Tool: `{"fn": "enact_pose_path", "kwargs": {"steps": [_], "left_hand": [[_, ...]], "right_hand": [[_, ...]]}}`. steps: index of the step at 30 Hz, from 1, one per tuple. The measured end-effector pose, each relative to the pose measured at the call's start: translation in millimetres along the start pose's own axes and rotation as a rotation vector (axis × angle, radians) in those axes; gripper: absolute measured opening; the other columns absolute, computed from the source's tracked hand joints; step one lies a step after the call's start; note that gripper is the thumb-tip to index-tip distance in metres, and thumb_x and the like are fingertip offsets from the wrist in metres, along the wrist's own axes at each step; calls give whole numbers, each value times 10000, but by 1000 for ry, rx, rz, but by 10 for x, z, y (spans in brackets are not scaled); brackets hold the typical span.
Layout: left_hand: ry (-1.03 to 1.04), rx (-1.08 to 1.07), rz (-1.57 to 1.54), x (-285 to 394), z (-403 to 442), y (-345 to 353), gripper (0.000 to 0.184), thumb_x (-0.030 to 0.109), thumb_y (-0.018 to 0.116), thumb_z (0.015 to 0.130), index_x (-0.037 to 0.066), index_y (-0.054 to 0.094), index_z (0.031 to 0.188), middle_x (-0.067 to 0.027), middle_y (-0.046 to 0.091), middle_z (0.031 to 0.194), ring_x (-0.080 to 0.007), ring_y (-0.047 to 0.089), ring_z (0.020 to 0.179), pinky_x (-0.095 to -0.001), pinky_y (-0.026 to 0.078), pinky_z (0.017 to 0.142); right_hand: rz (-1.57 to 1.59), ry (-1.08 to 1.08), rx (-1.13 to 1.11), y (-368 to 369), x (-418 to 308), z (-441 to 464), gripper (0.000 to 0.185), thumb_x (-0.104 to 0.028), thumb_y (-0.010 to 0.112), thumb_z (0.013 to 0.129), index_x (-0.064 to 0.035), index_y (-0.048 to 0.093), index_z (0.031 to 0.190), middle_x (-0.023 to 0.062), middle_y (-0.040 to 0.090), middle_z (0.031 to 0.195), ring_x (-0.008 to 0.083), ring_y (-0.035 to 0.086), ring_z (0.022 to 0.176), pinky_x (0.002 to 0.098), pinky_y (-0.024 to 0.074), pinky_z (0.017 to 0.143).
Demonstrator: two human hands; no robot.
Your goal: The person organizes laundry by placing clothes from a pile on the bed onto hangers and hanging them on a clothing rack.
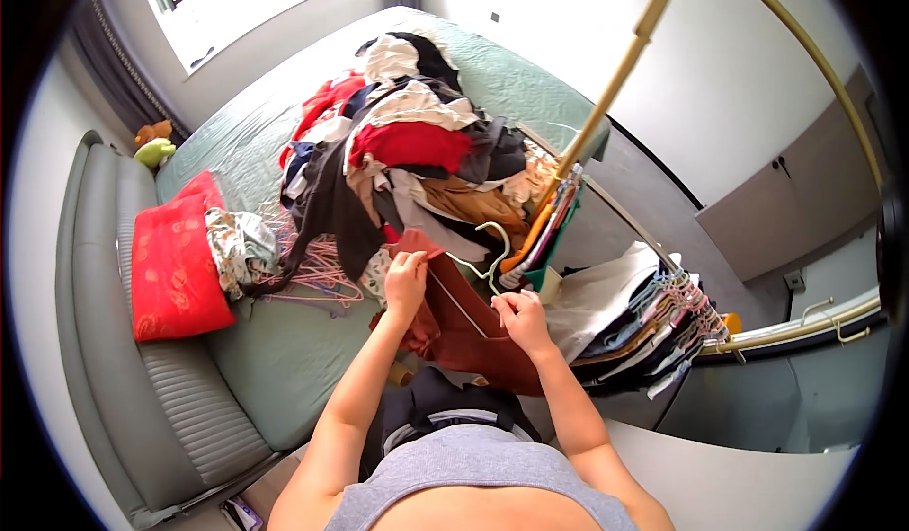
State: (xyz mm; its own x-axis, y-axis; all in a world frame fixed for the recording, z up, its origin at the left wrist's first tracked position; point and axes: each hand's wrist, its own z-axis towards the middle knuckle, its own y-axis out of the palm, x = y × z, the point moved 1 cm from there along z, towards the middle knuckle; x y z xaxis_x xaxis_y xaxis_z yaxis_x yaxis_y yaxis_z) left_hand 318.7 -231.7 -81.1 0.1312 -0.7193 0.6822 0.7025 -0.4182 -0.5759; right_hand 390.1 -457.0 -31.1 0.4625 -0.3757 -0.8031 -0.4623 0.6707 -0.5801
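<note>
Rust-red garment (pixel 490 361), one, pinched in the left hand (pixel 407 282); one pale hanger (pixel 507 245), pinched in the right hand (pixel 522 320)

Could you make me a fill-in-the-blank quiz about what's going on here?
1. The curved hook by the right hand belongs to a ____.
2. The clothes heap lies on the ____.
3. The pillow near the headboard is mainly ____.
4. The left hand, gripping a rust-coloured garment, is nearer the pillow than the ____ hand.

Missing words: hanger; bed; red; right.
</note>
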Motion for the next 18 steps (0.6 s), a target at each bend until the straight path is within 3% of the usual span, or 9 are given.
{"fn": "enact_pose_path", "kwargs": {"steps": [2,3,6,7,10,11,14,15,18], "left_hand": [[25,-120,37,139,-145,324,222,104,656,756,65,610,970,-91,567,815,-257,576,735,-343,472,652],[32,-180,43,225,-191,450,242,118,661,750,70,607,980,-90,576,848,-262,580,775,-349,474,684],[67,-261,9,466,-308,784,203,133,639,758,78,617,952,-94,578,880,-294,567,845,-377,472,717],[97,-261,7,542,-331,879,183,124,632,757,77,625,934,-92,580,872,-294,569,845,-377,473,724],[122,-324,-27,742,-387,1131,154,109,624,757,75,636,906,-92,589,871,-293,573,839,-374,474,728],[109,-329,-63,800,-408,1219,124,100,616,756,73,645,873,-92,599,863,-290,578,829,-371,476,728],[116,-396,-104,946,-485,1454,117,103,613,755,72,650,862,-90,603,850,-287,581,820,-371,477,724],[119,-426,-123,1007,-502,1517,121,106,608,757,71,654,863,-88,605,848,-282,585,823,-367,478,724],[142,-511,-182,1175,-525,1689,133,108,605,758,73,657,875,-87,609,860,-279,587,836,-361,478,729]], "right_hand": [[15,-55,90,-181,11,-194,225,-229,588,850,-55,627,712,33,537,495,217,532,516,392,383,885],[-8,-50,130,-255,67,-276,249,-238,570,856,-56,618,694,46,539,488,246,529,502,391,418,813],[-25,133,171,-417,443,-502,263,-236,569,851,-52,606,668,54,545,486,259,531,500,372,446,710],[35,301,159,-446,583,-585,275,-236,571,844,-46,596,647,64,559,496,267,532,508,357,450,622],[11,294,248,-552,886,-835,278,-233,575,838,-42,588,637,69,560,496,274,541,509,353,443,564],[29,225,294,-565,996,-909,272,-222,569,854,-28,594,665,55,563,491,206,541,474,322,426,510],[330,491,329,-693,1071,-1043,258,-209,558,875,-14,602,711,29,556,491,110,517,467,266,406,486],[374,489,355,-640,1312,-1101,215,-194,548,886,-14,609,786,6,569,532,59,481,473,232,392,485],[556,592,366,-559,1697,-1189,144,-136,522,894,-26,609,928,5,608,695,63,522,607,213,414,581]]}}
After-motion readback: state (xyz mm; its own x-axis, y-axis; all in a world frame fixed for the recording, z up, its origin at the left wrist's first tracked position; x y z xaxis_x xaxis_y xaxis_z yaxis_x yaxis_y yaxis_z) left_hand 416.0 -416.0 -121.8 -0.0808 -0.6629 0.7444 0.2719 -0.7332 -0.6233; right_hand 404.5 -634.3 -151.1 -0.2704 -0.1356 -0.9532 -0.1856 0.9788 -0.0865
